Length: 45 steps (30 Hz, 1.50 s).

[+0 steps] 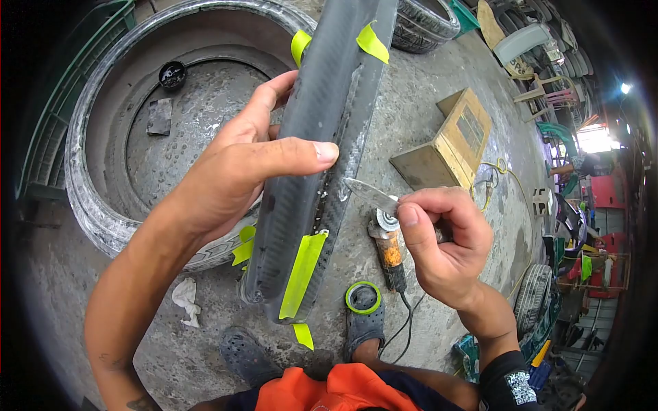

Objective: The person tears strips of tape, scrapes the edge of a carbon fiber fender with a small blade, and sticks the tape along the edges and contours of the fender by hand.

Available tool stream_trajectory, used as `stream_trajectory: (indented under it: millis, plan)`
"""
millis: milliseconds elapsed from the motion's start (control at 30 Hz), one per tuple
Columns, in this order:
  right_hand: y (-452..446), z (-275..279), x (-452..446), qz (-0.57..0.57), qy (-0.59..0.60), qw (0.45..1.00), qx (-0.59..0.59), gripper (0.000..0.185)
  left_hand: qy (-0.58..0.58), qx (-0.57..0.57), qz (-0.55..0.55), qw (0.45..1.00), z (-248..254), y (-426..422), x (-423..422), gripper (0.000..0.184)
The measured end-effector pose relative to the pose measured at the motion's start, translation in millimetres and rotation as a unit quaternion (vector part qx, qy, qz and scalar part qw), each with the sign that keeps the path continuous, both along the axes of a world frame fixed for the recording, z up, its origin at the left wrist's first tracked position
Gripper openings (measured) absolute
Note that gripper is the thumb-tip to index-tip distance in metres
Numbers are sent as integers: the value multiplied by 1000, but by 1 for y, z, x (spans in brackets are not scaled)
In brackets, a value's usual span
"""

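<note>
My left hand (236, 154) grips a long dark panel (291, 171) with a woven, carbon-fiber look, its thumb lying along the raised ridge and its fingers behind the left side. Strips of neon-yellow tape (301, 274) cling to the panel near both ends. Pinched between thumb and fingers of my right hand (449, 243) is a small pointed metal blade (370, 194). The blade's tip is at the panel's right flange, by a whitish smear (344, 192); whether it touches I cannot tell. The panel hides most of my left fingers.
A large tire (86, 164) lies flat at the left, with a black cup (172, 75) inside it. An angle grinder (388, 257) with a cord and a wooden box (449, 140) stand right of the panel. A tape roll (363, 298) rests on my shoe.
</note>
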State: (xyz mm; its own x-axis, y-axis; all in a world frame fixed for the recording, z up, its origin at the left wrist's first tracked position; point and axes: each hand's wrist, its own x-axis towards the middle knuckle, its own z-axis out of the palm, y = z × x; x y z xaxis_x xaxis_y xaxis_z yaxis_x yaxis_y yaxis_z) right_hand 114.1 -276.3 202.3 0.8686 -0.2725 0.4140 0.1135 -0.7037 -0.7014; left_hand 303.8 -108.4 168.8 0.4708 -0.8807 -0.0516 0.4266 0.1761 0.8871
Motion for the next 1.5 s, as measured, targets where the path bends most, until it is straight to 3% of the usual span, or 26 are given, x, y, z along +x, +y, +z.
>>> stream_trajectory:
  millis: [267,333,433,533,833,1167,1367,1433,1500]
  plan:
    - [6,1,0,-32,24,998,39,6,-28,-2,13,1000,-3,-1,-5,108]
    - [3,4,1,2,3,997,-83,7,-45,7,18,999,-3,-1,-5,111]
    - [1,2,-1,9,-9,995,-98,8,-45,1,11,999,-8,0,-2,114]
    - [2,-4,-2,-22,-4,1000,-14,8,-46,-4,13,999,-9,0,-2,115]
    - [4,3,0,-29,20,999,20,7,-37,-3,18,999,-7,-1,-2,118]
    - [5,16,5,-12,41,997,-57,6,-22,-1,23,999,0,-3,-7,112]
    - [10,8,2,-27,69,995,64,6,-58,18,23,998,2,-1,-8,109]
    - [11,9,3,-39,87,962,257,9,-62,19,22,998,1,-2,-7,109]
    - [4,8,5,-28,109,940,323,11,-44,1,26,999,0,-2,-8,110]
